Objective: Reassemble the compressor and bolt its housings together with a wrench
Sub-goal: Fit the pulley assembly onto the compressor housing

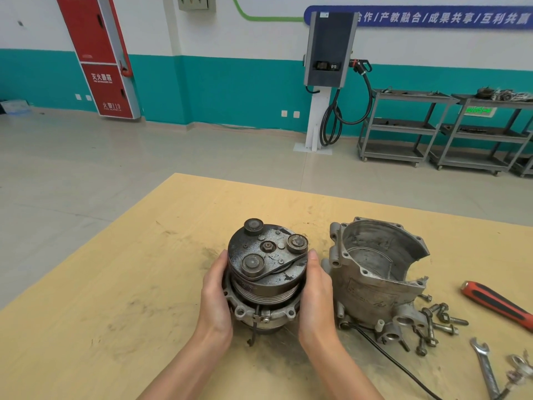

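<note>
While both hands grasp the compressor front assembly, the scene is arranged on a tan wooden table (121, 284) whose surface is scuffed and smudged with dark grease. The compressor front assembly (266, 272), a dark round clutch-and-pulley unit with a flanged aluminium base, stands upright near the middle of the table, clutch face up, and serves as the reference for all positions below. Just beside it, on its right, stands the open aluminium housing (375, 272), cavity facing up, with part of its wall cut away. The left hand (215, 295) is cupped against the left side of the assembly, fingers wrapped round the pulley and flange; the right hand (315, 295) grips the opposite side in the same manner, thumb lying up along the clutch edge. Well to the right of the assembly, past the housing, a red-and-black tool handle (496, 304) lies at an angle near the table edge. To the lower right of the assembly, an open-end wrench (484, 368) lies flat on the table. Between the housing and the tool handle, a loose cluster of bolts (438, 321) is scattered on the surface. A thin black cable (392, 362) runs from the foot of the housing toward the near table edge.
</note>
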The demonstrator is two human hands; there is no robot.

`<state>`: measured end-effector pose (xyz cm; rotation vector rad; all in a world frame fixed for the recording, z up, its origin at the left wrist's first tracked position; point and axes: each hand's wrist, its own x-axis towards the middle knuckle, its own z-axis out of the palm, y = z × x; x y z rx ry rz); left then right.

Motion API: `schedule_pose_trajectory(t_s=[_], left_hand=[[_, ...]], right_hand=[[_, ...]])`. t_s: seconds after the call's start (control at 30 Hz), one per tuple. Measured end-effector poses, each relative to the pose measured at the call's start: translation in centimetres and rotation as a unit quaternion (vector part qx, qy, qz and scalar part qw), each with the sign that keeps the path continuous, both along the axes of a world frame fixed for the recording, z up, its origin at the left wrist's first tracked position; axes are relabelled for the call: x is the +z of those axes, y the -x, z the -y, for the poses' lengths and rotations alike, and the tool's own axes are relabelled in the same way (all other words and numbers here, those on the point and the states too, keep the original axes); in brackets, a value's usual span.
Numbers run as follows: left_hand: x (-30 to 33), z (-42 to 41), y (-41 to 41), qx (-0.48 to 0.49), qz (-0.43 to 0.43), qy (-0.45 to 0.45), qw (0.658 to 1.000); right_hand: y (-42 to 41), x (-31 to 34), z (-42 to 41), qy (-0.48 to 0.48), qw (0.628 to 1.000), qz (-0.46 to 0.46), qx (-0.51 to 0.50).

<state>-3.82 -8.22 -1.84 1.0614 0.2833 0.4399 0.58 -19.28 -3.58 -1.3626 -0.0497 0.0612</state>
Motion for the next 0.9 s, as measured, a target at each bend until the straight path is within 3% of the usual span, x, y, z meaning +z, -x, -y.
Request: schedule_pose_trajectory(t_s=[0.17,0.27,0.53,0.73,0.9], left_hand=[[-0.4,-0.3,0.2,0.017,0.013,-0.001,1.0],[-0.9,-1.1,0.8,-0.061,0.014,-0.044,0.997],[-2.3,-4.7,1.5,-0.231,0.014,-0.295,0.927],[-1.1,-5.1,1.4,-0.271,0.008,-0.308,0.912],[-0.2,-4.9,1.5,-0.251,0.003,-0.339,0.907]], right_hand=[[0.6,0.2,0.3,-0.012,1.0,0.017,0.022],[0.9,0.8,0.9,-0.022,0.998,0.024,0.059],[1.8,2.1,2.8,0.089,0.975,0.105,0.176],[1.4,3.2,2.9,0.114,0.962,0.135,0.207],[1.4,3.7,2.8,0.134,0.963,0.12,0.199]])
